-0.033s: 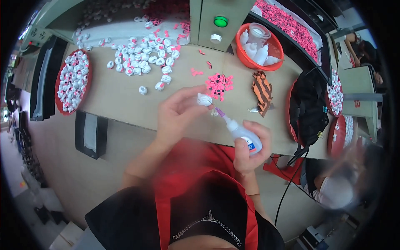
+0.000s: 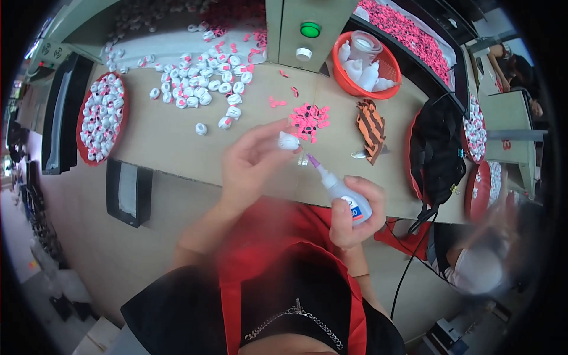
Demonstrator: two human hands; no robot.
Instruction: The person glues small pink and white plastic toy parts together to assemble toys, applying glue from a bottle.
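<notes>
My left hand (image 2: 251, 157) pinches a small white rounded piece (image 2: 289, 141) between thumb and fingers, just above the table. In my right hand (image 2: 358, 213) is a translucent glue bottle (image 2: 347, 198), tilted so its purple nozzle (image 2: 313, 161) points up and left toward the piece. A small gap separates the nozzle tip from it. Beyond my left fingertips lies a pile of small pink and black pieces (image 2: 309, 122). To the left, many white pieces with pink parts (image 2: 195, 83) are scattered on the table (image 2: 171, 145).
A red bowl (image 2: 125, 127) of white pieces stands at the left edge. A red basket (image 2: 395, 65) holds white bottles and a jar. An orange-and-brown striped bundle (image 2: 371, 130) and a black bag (image 2: 438, 154) lie to the right. A co-worker (image 2: 473, 260) sits at lower right.
The glue bottle's nozzle has drawn slightly back from the white piece, down and to the right. The white piece has turned a little in my left fingers.
</notes>
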